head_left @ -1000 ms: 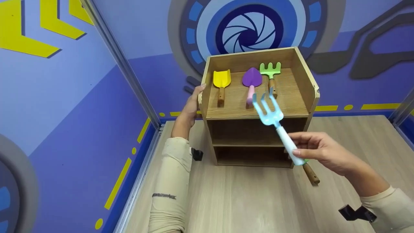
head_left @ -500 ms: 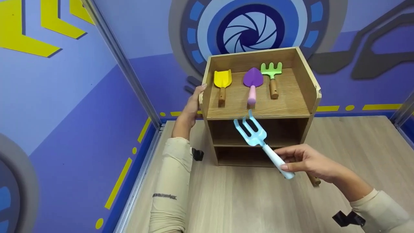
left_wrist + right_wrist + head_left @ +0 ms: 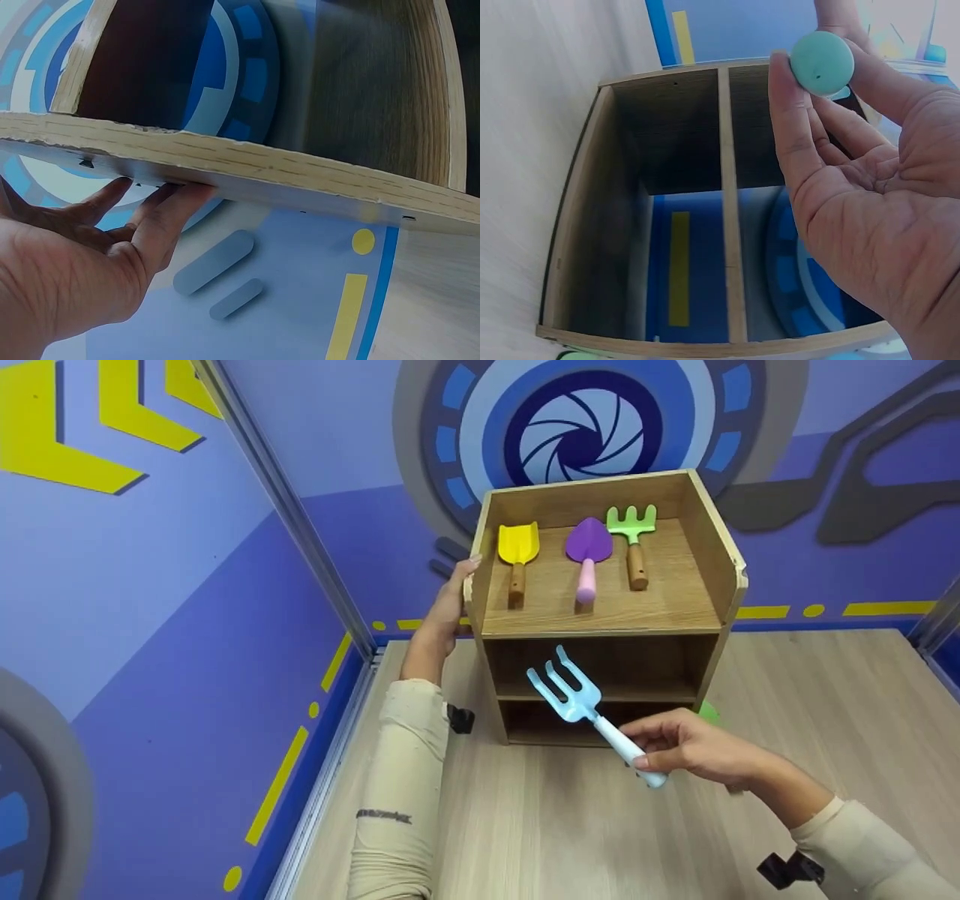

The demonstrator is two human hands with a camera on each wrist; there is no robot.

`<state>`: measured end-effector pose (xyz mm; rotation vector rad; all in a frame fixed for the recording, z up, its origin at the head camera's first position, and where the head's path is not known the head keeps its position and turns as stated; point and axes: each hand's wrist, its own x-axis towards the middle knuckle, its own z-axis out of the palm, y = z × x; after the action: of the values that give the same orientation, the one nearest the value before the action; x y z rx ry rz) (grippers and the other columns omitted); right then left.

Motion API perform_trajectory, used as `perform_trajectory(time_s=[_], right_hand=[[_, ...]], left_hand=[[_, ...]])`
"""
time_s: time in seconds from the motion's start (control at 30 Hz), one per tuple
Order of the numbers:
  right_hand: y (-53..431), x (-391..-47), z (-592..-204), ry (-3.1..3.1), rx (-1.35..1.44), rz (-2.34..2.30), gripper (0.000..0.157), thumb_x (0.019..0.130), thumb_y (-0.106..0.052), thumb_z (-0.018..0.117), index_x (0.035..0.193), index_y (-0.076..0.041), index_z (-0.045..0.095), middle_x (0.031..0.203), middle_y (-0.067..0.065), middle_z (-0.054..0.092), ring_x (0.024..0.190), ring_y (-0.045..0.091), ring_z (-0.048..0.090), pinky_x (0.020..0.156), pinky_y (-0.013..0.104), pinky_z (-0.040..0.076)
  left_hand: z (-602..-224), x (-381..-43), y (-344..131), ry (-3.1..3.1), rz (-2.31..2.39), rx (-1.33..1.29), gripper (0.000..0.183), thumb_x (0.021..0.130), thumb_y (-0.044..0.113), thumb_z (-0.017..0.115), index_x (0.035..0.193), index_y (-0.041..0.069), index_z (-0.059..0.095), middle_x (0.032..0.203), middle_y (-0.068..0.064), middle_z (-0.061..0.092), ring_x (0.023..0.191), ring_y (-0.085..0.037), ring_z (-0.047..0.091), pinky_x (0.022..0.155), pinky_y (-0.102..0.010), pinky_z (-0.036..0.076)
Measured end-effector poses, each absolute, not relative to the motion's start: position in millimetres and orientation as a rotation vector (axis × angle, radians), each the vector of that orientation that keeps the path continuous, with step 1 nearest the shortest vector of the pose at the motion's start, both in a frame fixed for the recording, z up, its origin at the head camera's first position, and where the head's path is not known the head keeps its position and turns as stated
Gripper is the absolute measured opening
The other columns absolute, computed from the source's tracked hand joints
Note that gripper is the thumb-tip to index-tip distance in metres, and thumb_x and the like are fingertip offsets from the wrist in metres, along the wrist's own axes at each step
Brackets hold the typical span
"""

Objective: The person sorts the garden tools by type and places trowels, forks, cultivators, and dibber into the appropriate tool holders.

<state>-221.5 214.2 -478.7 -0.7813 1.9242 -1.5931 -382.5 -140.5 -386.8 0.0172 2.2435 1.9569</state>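
A light-blue hand fork with three tines (image 3: 566,694) and a white handle is pinched between the thumb and fingers of my right hand (image 3: 694,746). It hangs in front of the shelf's middle opening, tines pointing up and left. In the right wrist view the butt of the handle (image 3: 822,64) faces the camera. My left hand (image 3: 448,600) rests against the outer left side of the wooden shelf (image 3: 600,619); in the left wrist view its fingers (image 3: 176,214) touch the side panel. On the shelf top lie a yellow shovel (image 3: 518,544), a purple trowel (image 3: 589,540) and a green rake (image 3: 632,523).
Below the top, the shelf has a middle compartment (image 3: 517,660) and a lower one (image 3: 525,724). Behind my right hand a green piece (image 3: 707,712) shows on the wood-look floor (image 3: 817,682), mostly hidden. Printed walls (image 3: 360,540) stand behind and to the left.
My right hand has carried the hand fork down and left, from over the shelf top's front edge to before the middle opening. My left hand stays on the shelf's side.
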Motion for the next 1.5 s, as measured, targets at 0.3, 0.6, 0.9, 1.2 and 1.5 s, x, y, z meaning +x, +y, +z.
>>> perform_trajectory(time_s=[0.3, 0.6, 0.9, 1.2, 1.5], right_hand=[[208.2, -226.3, -492.5, 2.056, -0.616, -1.550, 0.052, 0.100, -0.016, 0.071, 0.145, 0.008, 0.058, 0.114, 0.016, 0.071, 0.100, 0.014, 0.069, 0.083, 0.030, 0.061], [191.3, -227.7, -507.9, 2.023, -0.423, -1.690, 0.058, 0.102, -0.019, 0.071, 0.148, 0.011, 0.052, 0.117, 0.013, 0.071, 0.101, 0.016, 0.071, 0.086, 0.031, 0.061], [165.0, -233.3, -519.5, 1.977, -0.290, -1.833, 0.060, 0.102, -0.021, 0.072, 0.148, 0.011, 0.051, 0.115, 0.005, 0.072, 0.105, 0.017, 0.072, 0.088, 0.031, 0.062], [152.7, -239.8, -528.4, 2.025, -0.257, -1.881, 0.060, 0.102, -0.019, 0.072, 0.149, 0.012, 0.051, 0.118, 0.012, 0.069, 0.102, 0.013, 0.071, 0.087, 0.029, 0.061], [141.6, -240.6, -531.8, 1.973, -0.242, -1.920, 0.060, 0.102, -0.018, 0.071, 0.147, 0.015, 0.050, 0.115, 0.009, 0.068, 0.101, 0.014, 0.069, 0.087, 0.030, 0.061]], left_hand=[[-385.2, -383.3, -140.1, 2.238, 1.956, 0.010, 0.098, 0.085, 0.082, 0.051, 0.165, 0.026, 0.040, 0.162, -0.010, 0.048, 0.143, -0.031, 0.051, 0.119, -0.058, 0.042], [-384.7, -382.3, -140.1, 2.230, 1.969, 0.014, 0.094, 0.087, 0.081, 0.051, 0.163, 0.026, 0.044, 0.160, -0.011, 0.050, 0.141, -0.031, 0.053, 0.117, -0.056, 0.043], [-385.9, -382.1, -139.9, 2.228, 1.964, 0.006, 0.091, 0.088, 0.081, 0.050, 0.162, 0.028, 0.044, 0.160, -0.009, 0.049, 0.142, -0.030, 0.050, 0.119, -0.057, 0.040], [-387.1, -383.9, -138.7, 2.227, 1.979, 0.020, 0.088, 0.089, 0.078, 0.050, 0.161, 0.027, 0.046, 0.160, -0.009, 0.050, 0.143, -0.030, 0.049, 0.121, -0.057, 0.037], [-385.5, -382.5, -137.1, 2.229, 1.990, 0.027, 0.090, 0.089, 0.078, 0.051, 0.164, 0.029, 0.041, 0.165, -0.008, 0.044, 0.147, -0.031, 0.046, 0.123, -0.059, 0.035]])
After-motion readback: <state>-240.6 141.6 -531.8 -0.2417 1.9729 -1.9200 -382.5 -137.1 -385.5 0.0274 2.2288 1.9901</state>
